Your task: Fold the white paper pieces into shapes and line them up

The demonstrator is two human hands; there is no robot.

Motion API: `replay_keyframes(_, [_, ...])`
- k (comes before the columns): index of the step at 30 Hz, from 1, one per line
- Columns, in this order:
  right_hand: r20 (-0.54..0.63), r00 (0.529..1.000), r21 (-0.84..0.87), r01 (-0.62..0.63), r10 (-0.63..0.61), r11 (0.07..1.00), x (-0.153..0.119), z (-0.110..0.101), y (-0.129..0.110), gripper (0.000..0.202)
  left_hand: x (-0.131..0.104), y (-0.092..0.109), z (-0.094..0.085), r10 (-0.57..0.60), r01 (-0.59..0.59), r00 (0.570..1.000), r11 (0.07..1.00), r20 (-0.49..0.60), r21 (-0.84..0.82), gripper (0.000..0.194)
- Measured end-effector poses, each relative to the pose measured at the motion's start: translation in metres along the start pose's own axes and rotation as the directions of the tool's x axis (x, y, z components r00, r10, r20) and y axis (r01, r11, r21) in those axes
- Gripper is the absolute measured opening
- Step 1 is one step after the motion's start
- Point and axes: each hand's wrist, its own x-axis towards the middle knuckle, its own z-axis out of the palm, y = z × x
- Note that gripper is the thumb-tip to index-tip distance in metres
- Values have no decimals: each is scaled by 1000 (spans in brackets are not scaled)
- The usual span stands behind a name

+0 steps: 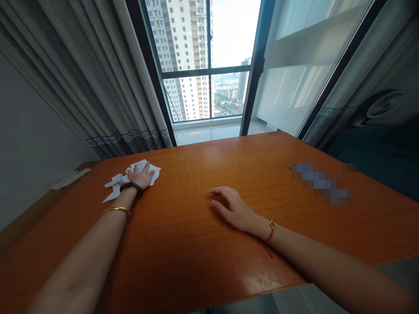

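At the far left of the wooden table (183, 235), my left hand (141, 175) lies with fingers spread on a heap of white paper pieces (115, 192). The pieces look torn or crumpled, and some carry faint dark marks. Part of the heap is hidden beneath the hand. My right hand (234, 208) rests near the table's middle, its fingers loosely curved and the thumb apart from them. Nothing shows between those fingers.
A blurred, pixelated long object (321, 182) lies on the table's right side. A flat pale sheet (71, 178) sits along the left edge by the wall. Curtains (98, 78) and a glass door stand beyond the far edge, and a round fan (386, 104) is at the right.
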Motion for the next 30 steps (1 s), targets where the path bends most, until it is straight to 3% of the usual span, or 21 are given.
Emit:
replay_keyframes(2, [-1, 1000, 6, -14, 14, 1000, 0, 0, 2, 26, -14, 17, -7, -153, 149, 983, 988, -99, -46, 69])
replay_keyframes(3, [-4, 1000, 8, -17, 17, 1000, 0, -1, 2, 26, -24, 28, -12, -161, 150, 976, 985, -144, -84, 66])
replay_keyframes(5, [-17, 1000, 14, -8, 9, 1000, 1, -1, 3, 25, -51, 52, -24, -63, 35, 980, 988, -191, -150, 60])
replay_keyframes(7, [-49, 999, 24, 6, -5, 1000, 1, -2, 4, 23, -81, 76, -35, 123, -165, 976, 957, -181, -240, 52])
replay_keyframes(9, [-94, 996, 34, 10, -7, 999, 2, -4, 4, 21, -110, 94, -43, 315, -373, 925, 853, -211, -365, 45])
replay_keyframes(11, [-138, 990, 46, 9, -2, 999, 2, -5, 5, 18, -133, 105, -45, 412, -461, 887, 786, -208, -411, 35])
replay_keyframes(14, [-177, 984, 71, 2, 10, 997, 2, -7, 8, 16, -150, 108, -41, 495, -524, 851, 822, -174, -224, 27])
replay_keyframes(17, [-193, 980, 112, -21, 43, 993, 2, -8, 13, 16, -153, 104, -36, 514, -528, 847, 841, -134, -114, 29])
replay_keyframes(23, [-157, 982, 140, -81, 103, 987, 2, -9, 14, 15, -157, 101, -30, 444, -445, 894, 866, -63, -229, 33])
replay_keyframes(30, [-31, 999, 54, -36, 38, 998, 2, -20, 7, 17, -154, 101, -22, 441, -428, 897, 869, 0, -247, 35])
